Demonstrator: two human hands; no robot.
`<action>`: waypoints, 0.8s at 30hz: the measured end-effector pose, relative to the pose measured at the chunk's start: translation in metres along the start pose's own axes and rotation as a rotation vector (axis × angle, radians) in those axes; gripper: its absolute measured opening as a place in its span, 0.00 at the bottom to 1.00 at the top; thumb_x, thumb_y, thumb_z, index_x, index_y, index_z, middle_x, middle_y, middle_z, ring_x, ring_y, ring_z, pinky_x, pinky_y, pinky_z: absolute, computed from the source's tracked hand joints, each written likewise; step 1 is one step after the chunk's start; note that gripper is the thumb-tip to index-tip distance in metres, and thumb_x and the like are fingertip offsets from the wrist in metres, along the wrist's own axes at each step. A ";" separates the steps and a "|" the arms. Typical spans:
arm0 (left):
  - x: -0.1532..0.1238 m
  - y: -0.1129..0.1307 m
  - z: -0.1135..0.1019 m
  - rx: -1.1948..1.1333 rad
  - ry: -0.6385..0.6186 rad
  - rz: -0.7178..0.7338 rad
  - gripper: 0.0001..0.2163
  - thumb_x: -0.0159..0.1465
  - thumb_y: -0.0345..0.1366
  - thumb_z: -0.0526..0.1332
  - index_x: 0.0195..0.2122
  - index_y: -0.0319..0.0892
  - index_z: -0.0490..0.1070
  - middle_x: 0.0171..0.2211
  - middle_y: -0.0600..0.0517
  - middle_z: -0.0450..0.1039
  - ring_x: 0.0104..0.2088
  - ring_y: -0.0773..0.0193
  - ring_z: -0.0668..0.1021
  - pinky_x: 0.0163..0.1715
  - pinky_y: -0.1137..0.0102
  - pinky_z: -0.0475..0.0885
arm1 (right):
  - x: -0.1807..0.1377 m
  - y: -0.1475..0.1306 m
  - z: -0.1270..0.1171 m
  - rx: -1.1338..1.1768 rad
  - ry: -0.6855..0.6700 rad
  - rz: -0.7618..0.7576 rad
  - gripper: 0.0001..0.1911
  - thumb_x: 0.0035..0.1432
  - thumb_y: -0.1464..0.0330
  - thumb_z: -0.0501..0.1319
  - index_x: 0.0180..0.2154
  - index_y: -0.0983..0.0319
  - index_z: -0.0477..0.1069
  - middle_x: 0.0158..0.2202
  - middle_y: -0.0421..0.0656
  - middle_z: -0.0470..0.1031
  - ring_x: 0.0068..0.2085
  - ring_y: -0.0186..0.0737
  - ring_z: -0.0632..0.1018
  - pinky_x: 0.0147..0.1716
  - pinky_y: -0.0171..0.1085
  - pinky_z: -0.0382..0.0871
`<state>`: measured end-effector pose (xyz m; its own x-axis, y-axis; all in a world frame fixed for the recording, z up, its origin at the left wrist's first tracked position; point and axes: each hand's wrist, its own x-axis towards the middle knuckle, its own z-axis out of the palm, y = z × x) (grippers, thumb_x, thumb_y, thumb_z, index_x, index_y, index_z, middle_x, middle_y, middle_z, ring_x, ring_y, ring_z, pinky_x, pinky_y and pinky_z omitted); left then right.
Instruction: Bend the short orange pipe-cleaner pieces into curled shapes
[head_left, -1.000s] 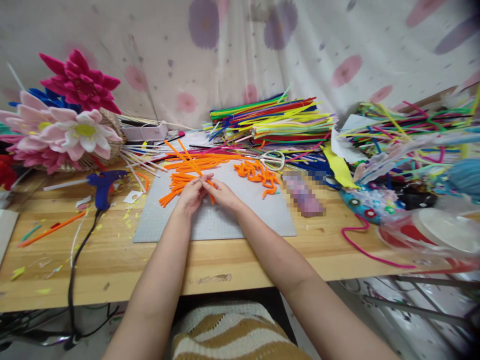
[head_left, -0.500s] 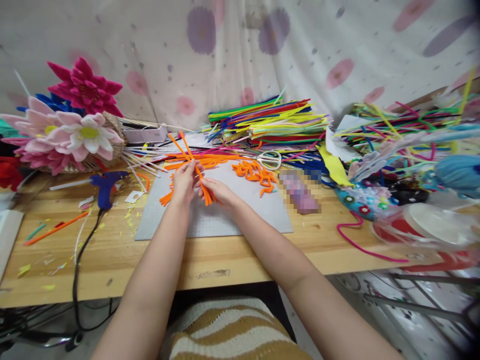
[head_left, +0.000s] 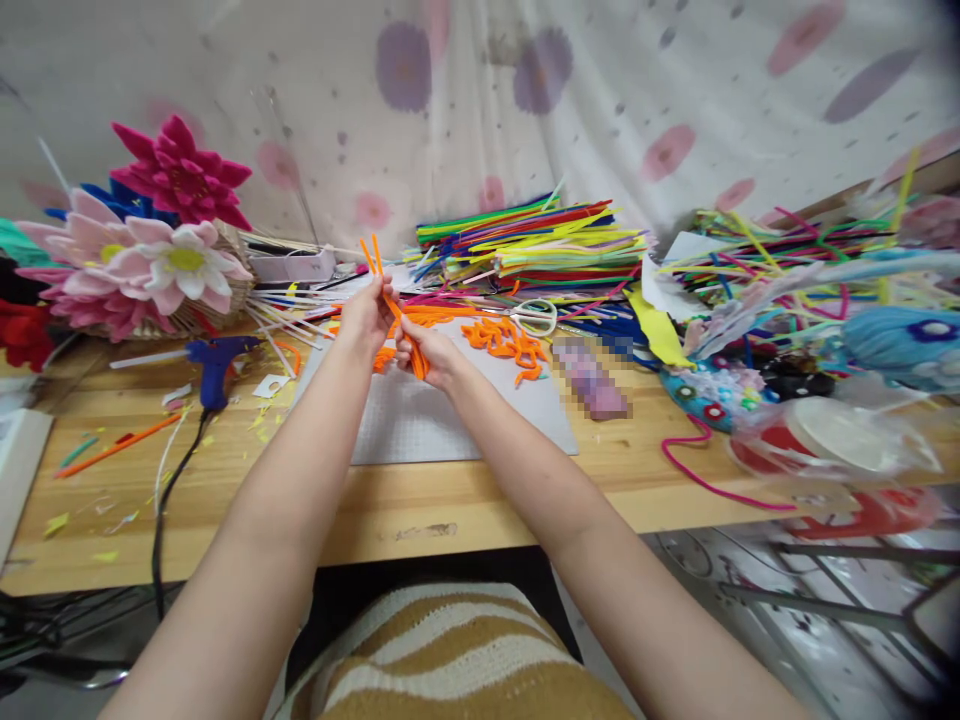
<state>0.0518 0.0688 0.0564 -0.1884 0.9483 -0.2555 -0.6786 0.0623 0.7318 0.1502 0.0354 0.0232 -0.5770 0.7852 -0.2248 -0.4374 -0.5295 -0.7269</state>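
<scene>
Left hand (head_left: pixel 365 318): fingers closed on the upper part of the orange stems (head_left: pixel 393 312), lifted over the far edge of the mat (head_left: pixel 450 425)
Right hand (head_left: pixel 431 357): clenched on the lower end of the same bundle, just beside and below its partner
Orange stems: a thin bundle, tilted, tips pointing up and away to the left, held off the table (head_left: pixel 375 515) between both hands
Mat: grey, gridded, middle of the table, near its near edge
Curls (head_left: pixel 504 340): short bent orange pieces heaped at the mat's far right corner, just right of the hands
Scissors (head_left: pixel 536 317): white-handled, just beyond the curls
Stack (head_left: pixel 532 245): many-coloured straight stems at the far edge, behind the scissors
Glue gun (head_left: pixel 214 358): blue, left of the mat, its black cord running over the near edge
Flowers (head_left: pixel 150 265): pink and white, in the far left corner
Pink stem (head_left: pixel 701 475): looped, right of the mat, close to the near edge
Loose orange stem (head_left: pixel 116 447): flat on the wood, left of the glue gun
</scene>
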 end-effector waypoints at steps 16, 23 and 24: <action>0.020 -0.004 0.014 -0.136 0.069 -0.162 0.10 0.61 0.23 0.50 0.23 0.37 0.62 0.11 0.60 0.56 0.11 0.78 0.61 0.14 0.84 0.59 | -0.006 0.008 0.008 0.026 0.181 -0.040 0.16 0.63 0.67 0.46 0.23 0.63 0.56 0.12 0.31 0.51 0.13 0.23 0.56 0.16 0.24 0.50; 0.026 0.008 0.009 -0.194 -0.124 -0.265 0.12 0.65 0.32 0.48 0.25 0.39 0.62 0.10 0.63 0.46 0.10 0.77 0.55 0.10 0.83 0.52 | -0.005 0.004 0.004 0.076 -0.050 0.085 0.18 0.65 0.64 0.41 0.25 0.63 0.57 0.12 0.30 0.45 0.13 0.24 0.48 0.13 0.24 0.41; 0.027 0.009 0.008 -0.209 -0.108 -0.271 0.12 0.65 0.32 0.48 0.24 0.39 0.61 0.10 0.63 0.44 0.10 0.77 0.53 0.09 0.83 0.50 | -0.005 0.005 0.004 0.061 -0.066 0.095 0.19 0.65 0.62 0.41 0.25 0.62 0.56 0.12 0.30 0.44 0.13 0.24 0.46 0.12 0.24 0.39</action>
<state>0.0460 0.0976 0.0612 0.0869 0.9343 -0.3457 -0.8264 0.2614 0.4987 0.1481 0.0275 0.0230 -0.6612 0.7087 -0.2462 -0.4183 -0.6207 -0.6632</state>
